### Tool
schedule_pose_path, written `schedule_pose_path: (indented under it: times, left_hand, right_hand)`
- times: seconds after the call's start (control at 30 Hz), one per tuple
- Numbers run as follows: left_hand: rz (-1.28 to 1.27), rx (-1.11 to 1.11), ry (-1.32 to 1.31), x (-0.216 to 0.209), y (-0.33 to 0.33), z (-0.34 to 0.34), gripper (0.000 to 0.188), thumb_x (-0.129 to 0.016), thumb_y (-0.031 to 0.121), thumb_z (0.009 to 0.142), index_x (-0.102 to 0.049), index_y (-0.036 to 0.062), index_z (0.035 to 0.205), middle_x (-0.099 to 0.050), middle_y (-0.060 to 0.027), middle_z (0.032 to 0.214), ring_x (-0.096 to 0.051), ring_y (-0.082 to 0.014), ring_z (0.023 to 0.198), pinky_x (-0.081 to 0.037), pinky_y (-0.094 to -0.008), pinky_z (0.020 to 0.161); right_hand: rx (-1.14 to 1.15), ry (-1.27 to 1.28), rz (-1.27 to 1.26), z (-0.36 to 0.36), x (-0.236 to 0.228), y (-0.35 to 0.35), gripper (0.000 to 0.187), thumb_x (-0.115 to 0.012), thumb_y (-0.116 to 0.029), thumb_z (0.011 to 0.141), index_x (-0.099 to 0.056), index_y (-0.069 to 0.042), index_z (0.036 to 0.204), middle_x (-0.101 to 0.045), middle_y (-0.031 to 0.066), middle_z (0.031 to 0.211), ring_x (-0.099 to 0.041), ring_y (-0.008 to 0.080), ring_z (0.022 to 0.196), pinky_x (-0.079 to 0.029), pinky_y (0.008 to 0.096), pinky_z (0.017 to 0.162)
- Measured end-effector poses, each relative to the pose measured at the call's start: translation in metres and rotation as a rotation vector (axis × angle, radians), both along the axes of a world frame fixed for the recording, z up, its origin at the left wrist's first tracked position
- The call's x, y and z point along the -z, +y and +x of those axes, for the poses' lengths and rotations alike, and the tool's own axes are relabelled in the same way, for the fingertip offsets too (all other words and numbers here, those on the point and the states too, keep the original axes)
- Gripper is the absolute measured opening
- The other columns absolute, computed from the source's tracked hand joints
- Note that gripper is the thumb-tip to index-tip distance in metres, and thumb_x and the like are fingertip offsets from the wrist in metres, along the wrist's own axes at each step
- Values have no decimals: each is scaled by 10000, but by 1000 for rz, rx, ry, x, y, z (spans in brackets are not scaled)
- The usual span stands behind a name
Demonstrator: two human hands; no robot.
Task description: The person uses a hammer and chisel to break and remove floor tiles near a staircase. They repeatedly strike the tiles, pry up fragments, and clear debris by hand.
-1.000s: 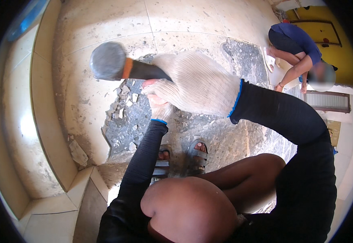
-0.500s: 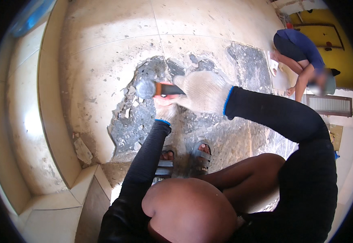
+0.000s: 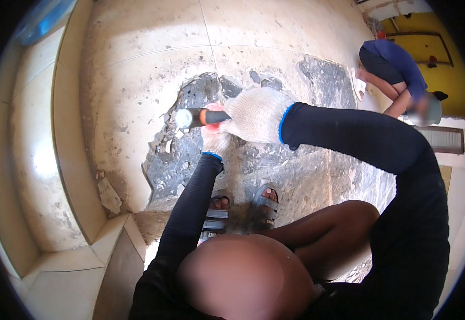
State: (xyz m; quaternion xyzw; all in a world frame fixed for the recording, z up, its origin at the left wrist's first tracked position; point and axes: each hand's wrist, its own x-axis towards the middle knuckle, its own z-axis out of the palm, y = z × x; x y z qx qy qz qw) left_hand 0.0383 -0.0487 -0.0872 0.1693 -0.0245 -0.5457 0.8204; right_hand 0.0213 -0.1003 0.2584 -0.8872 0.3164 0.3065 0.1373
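My right hand (image 3: 259, 113), in a white knit glove with a blue cuff, is closed round the dark handle of a hammer (image 3: 191, 118). The hammer has a pale metal head and an orange band, and its head points left. Just below it, my left hand (image 3: 215, 137), in a glove with a red palm side, is closed. The hammer and right glove hide most of its fingers, so what it grips does not show. Both hands are over a rough grey patch (image 3: 182, 160) of broken floor, where pale chips lie.
Cream floor tiles (image 3: 136, 80) surround the broken patch. A tiled step (image 3: 75, 133) runs along the left, with a loose tile shard (image 3: 109, 196) beside it. My sandalled feet (image 3: 266, 205) stand close below the hands. Another person (image 3: 395, 64) crouches at the upper right.
My right hand has shifted slightly left, and the hammer's head has turned and moved left. My left hand stays nearly in place. The other person's arm has moved a little.
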Motion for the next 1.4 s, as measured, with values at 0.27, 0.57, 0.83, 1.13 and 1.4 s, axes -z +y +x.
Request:
schedule_pose_path:
  times: [0.27, 0.57, 0.83, 1.13, 1.4]
  left_hand:
    - [338, 30, -248, -18, 14, 2, 321, -706, 16, 928, -639, 62, 1239, -673, -70, 1238, -664, -213, 1161, -547, -392, 1048]
    - [151, -57, -616, -9, 2, 14, 357, -815, 52, 861, -701, 67, 1200, -723, -70, 1191, -695, -204, 1108, -567, -379, 979]
    - [310, -22, -721, -41, -1, 18, 357, -863, 94, 861, -704, 65, 1180, -727, -49, 1077, -701, -177, 984, -582, -358, 890]
    - [365, -108, -273, -57, 31, 35, 214, -759, 103, 1037, -656, 51, 1218, -689, -37, 1130, -661, -149, 1023, -545, -352, 921]
    - [700, 493, -926, -107, 66, 66, 251, -830, 178, 958, -748, 47, 1155, -782, -19, 1040, -713, -142, 949, -563, -343, 826]
  right_hand:
    - [-46, -226, 2, 3, 0, 13, 517, -656, -529, 1051, -739, -36, 1182, -715, 242, 766, -747, 447, 770, -586, 538, 707]
    - [13, -256, -31, 12, -2, 8, 563, -617, -520, 1065, -729, 23, 1162, -736, 275, 839, -759, 454, 841, -598, 513, 768]
    - [245, -121, 78, -4, -3, -8, 569, -599, -501, 1050, -741, 50, 1067, -737, 286, 871, -761, 448, 872, -584, 518, 815]
    - [748, -178, -172, -154, 35, 12, 495, -656, -492, 1007, -736, -11, 1088, -750, 192, 845, -747, 382, 813, -562, 505, 784]
    - [1238, -284, -479, -287, 183, 120, 403, -827, -448, 903, -752, -79, 1047, -745, 195, 881, -740, 426, 878, -559, 523, 799]
